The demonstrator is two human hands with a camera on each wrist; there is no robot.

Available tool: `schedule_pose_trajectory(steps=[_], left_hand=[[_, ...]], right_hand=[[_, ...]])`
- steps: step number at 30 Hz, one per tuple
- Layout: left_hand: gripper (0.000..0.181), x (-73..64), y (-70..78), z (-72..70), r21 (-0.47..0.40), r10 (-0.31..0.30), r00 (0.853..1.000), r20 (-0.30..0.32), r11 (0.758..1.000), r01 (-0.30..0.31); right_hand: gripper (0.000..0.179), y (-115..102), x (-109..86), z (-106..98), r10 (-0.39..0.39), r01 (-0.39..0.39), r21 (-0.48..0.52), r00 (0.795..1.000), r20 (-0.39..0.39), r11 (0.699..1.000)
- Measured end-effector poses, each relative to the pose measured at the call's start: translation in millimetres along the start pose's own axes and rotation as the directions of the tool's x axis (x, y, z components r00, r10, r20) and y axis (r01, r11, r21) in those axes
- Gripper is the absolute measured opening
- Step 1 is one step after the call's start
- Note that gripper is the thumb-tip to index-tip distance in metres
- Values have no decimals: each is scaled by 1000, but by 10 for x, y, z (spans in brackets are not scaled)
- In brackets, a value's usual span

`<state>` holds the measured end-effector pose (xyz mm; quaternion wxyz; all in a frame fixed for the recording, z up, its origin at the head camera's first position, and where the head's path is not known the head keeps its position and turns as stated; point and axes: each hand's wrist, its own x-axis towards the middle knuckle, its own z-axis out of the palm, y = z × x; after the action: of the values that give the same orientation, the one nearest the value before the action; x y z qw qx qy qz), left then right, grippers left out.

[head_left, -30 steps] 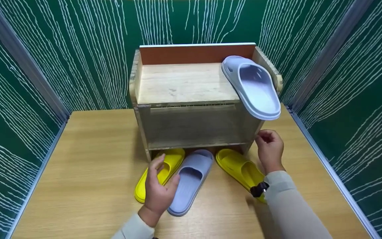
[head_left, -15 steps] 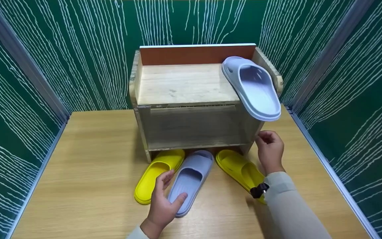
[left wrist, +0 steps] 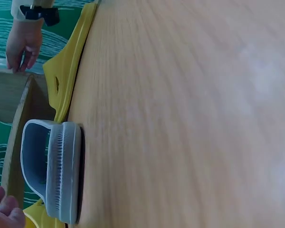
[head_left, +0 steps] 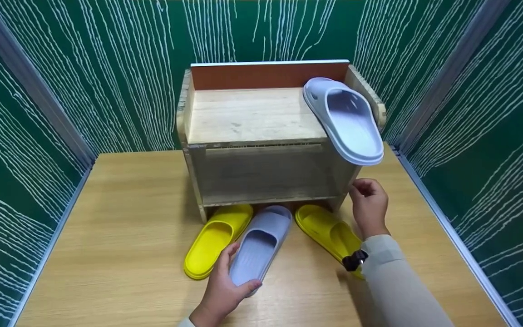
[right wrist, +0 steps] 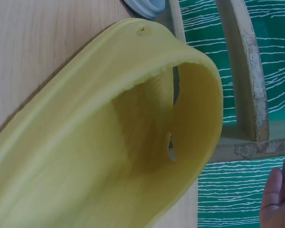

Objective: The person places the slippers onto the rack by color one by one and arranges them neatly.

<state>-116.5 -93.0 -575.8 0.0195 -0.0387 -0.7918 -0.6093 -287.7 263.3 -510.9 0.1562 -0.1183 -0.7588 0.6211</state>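
My left hand (head_left: 225, 286) is at the heel end of a grey slipper (head_left: 261, 245) on the table, fingers along its left side and thumb over the right edge of the heel. In the left wrist view its bent fingertips show beside the slipper's opening. My right hand (head_left: 370, 206) is at the outer side of a small wooden shoe rack (head_left: 261, 116), fingertips right by the side panel, fingers loosely bent. Two yellow slippers lie on the table: one left of the grey slipper (head_left: 207, 254), one under my right wrist (head_left: 325, 227), partly hidden by the wrist camera.
A second grey slipper (head_left: 352, 127) sits tilted at the right of the rack's top shelf, its heel jutting past the front edge. The rack's lower shelf (head_left: 266, 175) is in shadow. Green walls with white lines (head_left: 130, 81) enclose the wooden table (head_left: 120, 218).
My left hand has moved from over the left yellow slipper, right and down, to the heel of the grey slipper on the table. The right hand and the slippers have stayed put.
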Motion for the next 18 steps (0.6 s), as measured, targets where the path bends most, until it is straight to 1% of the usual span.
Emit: schedule_pose_trajectory(steps=[5,8,13,16,18], left_hand=[[107,-4,-53,-13,79,-55,998,37,996,51],[111,-1,-72,-14,113,-83,995,49,991,77],[116,2,-101,-13,145,-114,991,65,984,103],[121,-3,-113,-13,183,-132,988,82,976,115],[122,-7,-124,-13,206,-133,987,91,972,111]], right_hand=[[13,29,23,-2,4,-4,9,1000,0,1000],[14,55,43,2,-17,17,9,1000,-11,1000],[17,81,56,19,-82,83,2,996,-36,997],[16,79,55,22,-82,82,-10,996,-38,997],[14,73,51,25,-76,75,-14,996,-38,997]])
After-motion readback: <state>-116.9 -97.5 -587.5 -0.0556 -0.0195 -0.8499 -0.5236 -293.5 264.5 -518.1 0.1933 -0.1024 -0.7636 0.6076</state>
